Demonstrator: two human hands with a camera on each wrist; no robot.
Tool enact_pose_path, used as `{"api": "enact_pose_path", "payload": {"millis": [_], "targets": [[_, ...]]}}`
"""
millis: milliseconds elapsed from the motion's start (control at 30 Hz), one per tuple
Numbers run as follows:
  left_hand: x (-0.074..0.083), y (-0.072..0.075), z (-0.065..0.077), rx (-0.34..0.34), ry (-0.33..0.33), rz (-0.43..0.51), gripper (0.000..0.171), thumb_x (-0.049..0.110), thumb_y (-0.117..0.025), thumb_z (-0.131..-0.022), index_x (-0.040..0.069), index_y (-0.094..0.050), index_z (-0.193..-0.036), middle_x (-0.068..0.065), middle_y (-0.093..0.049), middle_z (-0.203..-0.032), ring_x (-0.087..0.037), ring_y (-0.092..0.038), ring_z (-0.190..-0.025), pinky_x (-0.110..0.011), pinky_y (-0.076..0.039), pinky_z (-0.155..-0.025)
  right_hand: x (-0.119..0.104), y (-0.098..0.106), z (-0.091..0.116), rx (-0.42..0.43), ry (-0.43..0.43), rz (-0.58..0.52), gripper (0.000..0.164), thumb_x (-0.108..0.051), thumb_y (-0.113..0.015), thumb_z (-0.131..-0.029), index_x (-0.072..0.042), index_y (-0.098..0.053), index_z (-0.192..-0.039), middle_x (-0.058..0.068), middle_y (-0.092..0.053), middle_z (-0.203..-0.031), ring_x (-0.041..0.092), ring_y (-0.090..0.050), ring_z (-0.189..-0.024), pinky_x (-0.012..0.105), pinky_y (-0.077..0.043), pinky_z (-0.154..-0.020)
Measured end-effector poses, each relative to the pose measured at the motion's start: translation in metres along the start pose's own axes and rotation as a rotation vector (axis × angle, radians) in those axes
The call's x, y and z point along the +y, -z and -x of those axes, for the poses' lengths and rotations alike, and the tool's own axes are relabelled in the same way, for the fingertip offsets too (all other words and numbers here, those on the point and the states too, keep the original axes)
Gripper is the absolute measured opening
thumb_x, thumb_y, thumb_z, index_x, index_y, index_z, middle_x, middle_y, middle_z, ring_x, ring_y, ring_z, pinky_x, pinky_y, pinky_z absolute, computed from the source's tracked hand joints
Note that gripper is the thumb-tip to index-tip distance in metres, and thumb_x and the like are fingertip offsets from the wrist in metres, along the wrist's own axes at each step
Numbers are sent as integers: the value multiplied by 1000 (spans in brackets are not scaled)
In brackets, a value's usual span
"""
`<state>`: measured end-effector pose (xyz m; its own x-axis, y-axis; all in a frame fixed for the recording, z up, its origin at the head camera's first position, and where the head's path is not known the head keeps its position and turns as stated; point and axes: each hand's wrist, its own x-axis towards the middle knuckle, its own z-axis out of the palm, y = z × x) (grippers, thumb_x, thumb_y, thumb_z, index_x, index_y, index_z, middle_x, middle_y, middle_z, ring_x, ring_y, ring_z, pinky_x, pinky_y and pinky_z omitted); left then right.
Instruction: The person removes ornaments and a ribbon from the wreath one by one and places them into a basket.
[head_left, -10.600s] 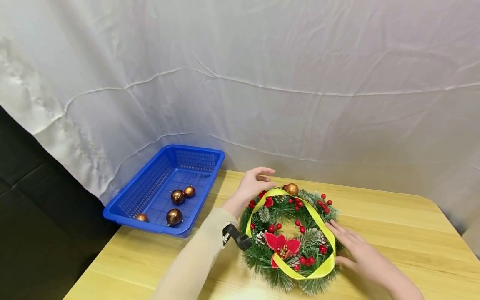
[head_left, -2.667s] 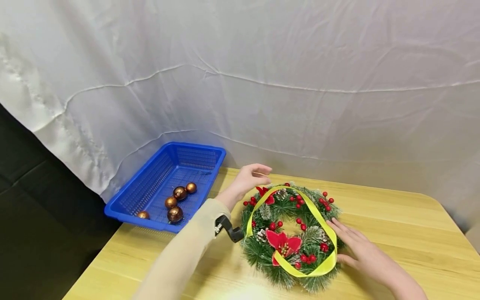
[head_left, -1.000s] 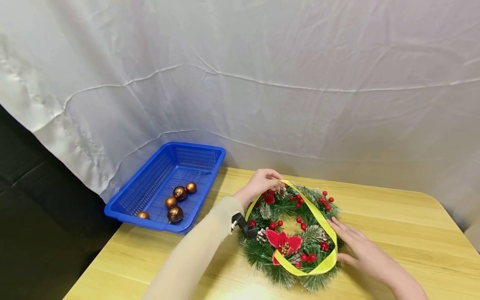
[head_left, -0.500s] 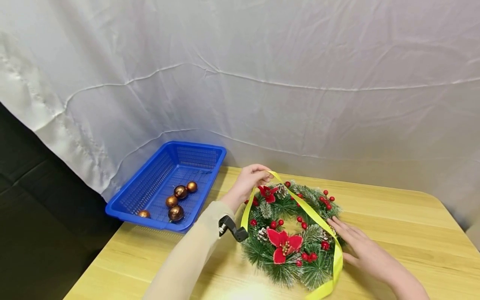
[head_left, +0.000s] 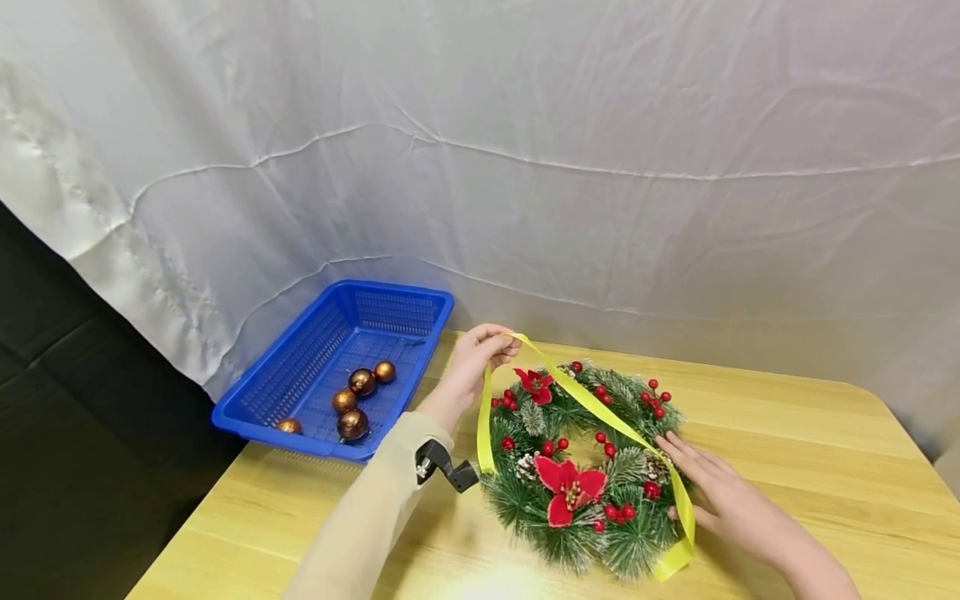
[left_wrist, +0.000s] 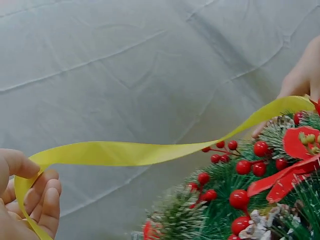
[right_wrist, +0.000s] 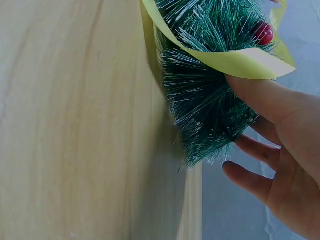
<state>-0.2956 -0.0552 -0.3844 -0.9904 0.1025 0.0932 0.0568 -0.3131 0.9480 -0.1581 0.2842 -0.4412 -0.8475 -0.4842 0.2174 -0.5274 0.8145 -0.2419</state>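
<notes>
My left hand pinches a yellow ribbon between thumb and fingertips, above the far left edge of the wreath. One stretch of ribbon slants across the green Christmas wreath to its right edge; a short tail hangs at the left. The wreath lies flat on the table, with red berries, pinecones and red poinsettia flowers. At its right side my right hand touches the needles with extended fingers. In the right wrist view the ribbon passes over the needles beside the thumb.
Left of the wreath, a blue plastic basket holds several copper and brown bauble balls. The wooden table runs back to a grey curtain. Dark cloth hangs at the left.
Ten seconds ago a copper bauble lay on the wreath; by the later frames another ball is in the basket. Since then my left hand has gripped the ribbon and pulled it leftward off the wreath.
</notes>
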Motion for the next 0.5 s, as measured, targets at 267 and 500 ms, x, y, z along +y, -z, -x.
{"api": "enact_pose_path", "payload": {"millis": [267, 500], "targets": [[18, 12, 2, 78, -72, 90, 5, -2, -56, -85, 1, -59, -86, -5, -65, -72, -14, -59, -65, -21, -48, -63, 1, 1, 0, -11, -5, -2, 81, -38, -68, -77, -20, -25, -144, 13, -30, -144, 40, -37, -122, 58, -37, -90], [16, 22, 5, 213, -125, 128, 10, -5, -54, -84, 4, -58, -82, -2, -63, -70, -12, -57, -64, -19, -48, -61, 0, 1, 0, -5, 8, -3, 81, -32, -70, -78, -20, -25, -144, 12, -29, -145, 39, -38, -121, 58, -39, -89]]}}
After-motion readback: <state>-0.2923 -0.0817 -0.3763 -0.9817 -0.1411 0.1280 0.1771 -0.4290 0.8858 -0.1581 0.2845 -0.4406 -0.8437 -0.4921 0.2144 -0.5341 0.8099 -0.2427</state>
